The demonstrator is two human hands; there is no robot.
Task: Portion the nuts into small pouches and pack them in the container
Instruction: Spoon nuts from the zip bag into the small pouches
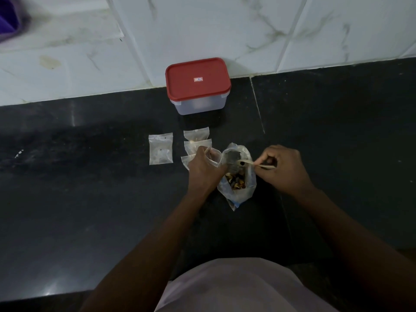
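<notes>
Nuts (236,180) are seen as a mixed brown and yellow heap at the bottom of a large clear bag (240,194), which is stood open on the black countertop (90,199) just right of the frame's centre. The bag's mouth is crumpled and its far wall is blurred by reflections.

A small pouch (213,156) is held open at the bag's left edge by the left hand (202,171), whose fingers are curled round it. Much of the pouch is hidden by that hand, and whether anything lies inside cannot be told. A small spoon (258,165), pale and thin, is pinched by the right hand (282,168) and pointed left over the bag's mouth. A dark piece is carried at its tip, too small to be identified.

Above and left of the left hand, three pouches (195,145) are laid overlapping in a column. Pale contents show faintly, and the lowest is partly covered by the hand. A single pouch (160,149) is laid flat further left, apart from them, with only a few dark specks discernible.

The container (199,106) is set above centre against the tiled wall (292,30) and closed by a red lid (198,73). Nothing can be made out through its cloudy sides. A purple object (7,16) is cut off at the upper left corner, and a pale garment (236,287) at the bottom edge.
</notes>
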